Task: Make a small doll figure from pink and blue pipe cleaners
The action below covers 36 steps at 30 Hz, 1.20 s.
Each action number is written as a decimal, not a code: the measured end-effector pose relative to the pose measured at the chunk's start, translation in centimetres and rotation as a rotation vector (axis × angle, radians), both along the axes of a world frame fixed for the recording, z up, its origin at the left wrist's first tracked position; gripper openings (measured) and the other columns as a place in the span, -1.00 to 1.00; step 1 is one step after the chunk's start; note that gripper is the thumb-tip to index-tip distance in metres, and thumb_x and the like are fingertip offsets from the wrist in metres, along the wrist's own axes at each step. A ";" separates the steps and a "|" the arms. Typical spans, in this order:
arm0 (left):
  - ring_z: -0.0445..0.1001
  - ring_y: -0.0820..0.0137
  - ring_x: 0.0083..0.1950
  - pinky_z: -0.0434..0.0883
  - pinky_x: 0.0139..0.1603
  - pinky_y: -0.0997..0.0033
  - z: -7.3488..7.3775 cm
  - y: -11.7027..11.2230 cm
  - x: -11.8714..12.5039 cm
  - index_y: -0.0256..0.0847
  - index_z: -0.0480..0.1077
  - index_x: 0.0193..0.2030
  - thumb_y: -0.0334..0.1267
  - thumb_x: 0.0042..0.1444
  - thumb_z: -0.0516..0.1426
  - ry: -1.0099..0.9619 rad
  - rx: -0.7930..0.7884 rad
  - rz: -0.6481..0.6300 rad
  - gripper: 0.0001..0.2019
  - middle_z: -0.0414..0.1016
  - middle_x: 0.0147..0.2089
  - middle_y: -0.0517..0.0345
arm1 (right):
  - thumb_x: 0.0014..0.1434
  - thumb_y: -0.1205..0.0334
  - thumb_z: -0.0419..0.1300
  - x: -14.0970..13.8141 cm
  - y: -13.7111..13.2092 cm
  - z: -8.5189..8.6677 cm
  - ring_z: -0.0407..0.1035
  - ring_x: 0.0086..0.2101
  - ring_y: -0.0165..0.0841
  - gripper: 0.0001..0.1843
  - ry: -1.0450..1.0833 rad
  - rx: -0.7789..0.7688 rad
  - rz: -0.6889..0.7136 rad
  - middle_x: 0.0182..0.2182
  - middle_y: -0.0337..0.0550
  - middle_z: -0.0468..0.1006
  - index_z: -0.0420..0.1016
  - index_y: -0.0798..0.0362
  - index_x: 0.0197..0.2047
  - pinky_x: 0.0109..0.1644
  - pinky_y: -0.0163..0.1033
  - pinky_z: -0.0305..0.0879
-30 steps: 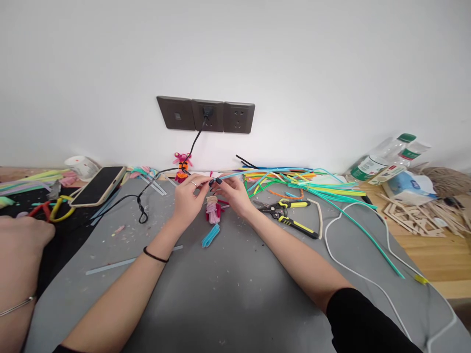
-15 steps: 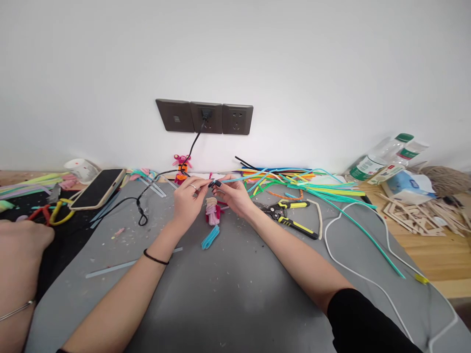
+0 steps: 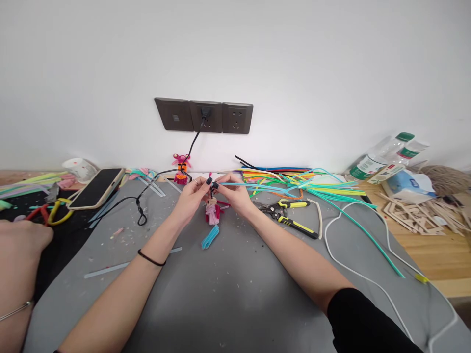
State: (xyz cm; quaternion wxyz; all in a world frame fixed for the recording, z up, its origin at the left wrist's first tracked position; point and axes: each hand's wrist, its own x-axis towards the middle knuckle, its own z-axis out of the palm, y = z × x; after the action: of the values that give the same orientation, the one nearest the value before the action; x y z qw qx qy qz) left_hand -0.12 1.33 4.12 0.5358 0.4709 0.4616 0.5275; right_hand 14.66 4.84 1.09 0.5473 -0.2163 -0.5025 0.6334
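Observation:
My left hand (image 3: 192,194) and my right hand (image 3: 231,192) meet above the grey mat (image 3: 228,294), fingertips pinched together on the end of a light blue pipe cleaner (image 3: 257,186) that runs off to the right. Just below the fingers a small pink pipe-cleaner figure (image 3: 212,213) hangs or stands; I cannot tell whether a hand holds it. A folded blue pipe-cleaner piece (image 3: 210,237) lies on the mat in front of it.
A pile of coloured pipe cleaners (image 3: 294,181) and yellow-black wire strippers (image 3: 289,219) lie to the right, with a white cable (image 3: 353,264). A phone (image 3: 96,187) and black cable (image 3: 147,196) are at left. Another person's arm (image 3: 18,264) rests at far left. Bottles (image 3: 382,157) stand at right.
My hands have drawn closer together and shifted slightly away from me, and the blue pipe cleaner's end has been pulled in between the fingertips.

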 end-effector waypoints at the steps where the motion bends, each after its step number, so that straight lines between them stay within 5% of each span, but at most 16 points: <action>1: 0.33 0.47 -0.42 0.34 -0.43 0.49 0.1 0.0 0.1 -0.21 0.38 -0.40 0.33 -0.29 0.43 -0.019 -0.008 -0.006 -0.35 0.43 -0.44 0.23 | -0.07 -0.03 0.55 0.0 0.0 0.0 0.44 -0.34 -0.40 -0.57 -0.009 0.015 -0.006 -0.35 -0.25 0.55 0.46 0.03 -0.40 -0.17 -0.22 0.43; 19: 0.33 0.52 -0.41 0.36 -0.39 0.54 -0.3 0.5 -1.3 -0.23 0.36 -0.44 0.05 -0.22 0.51 -0.191 -0.050 -0.157 -0.49 0.34 -0.47 0.28 | -0.10 -0.10 0.55 0.4 0.2 0.4 0.42 -0.31 -0.35 -0.54 -0.087 0.071 0.037 -0.34 -0.21 0.55 0.46 0.02 -0.44 -0.15 -0.19 0.43; 36: 0.41 0.51 -0.45 0.38 -0.41 0.54 -0.5 0.9 -2.2 -0.25 0.40 -0.48 0.04 -0.31 0.54 -0.151 -0.069 -0.218 -0.48 0.46 -0.48 0.23 | -0.08 -0.11 0.54 0.6 0.2 0.2 0.40 -0.32 -0.39 -0.51 -0.140 0.104 0.089 -0.33 -0.20 0.54 0.42 0.04 -0.47 -0.20 -0.25 0.39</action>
State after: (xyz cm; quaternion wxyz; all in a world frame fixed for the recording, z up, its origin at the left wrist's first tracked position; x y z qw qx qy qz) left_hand -2.29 2.24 3.59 0.6389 0.4585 0.3837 0.4841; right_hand 15.25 5.02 1.33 0.4928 -0.2087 -0.5809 0.6134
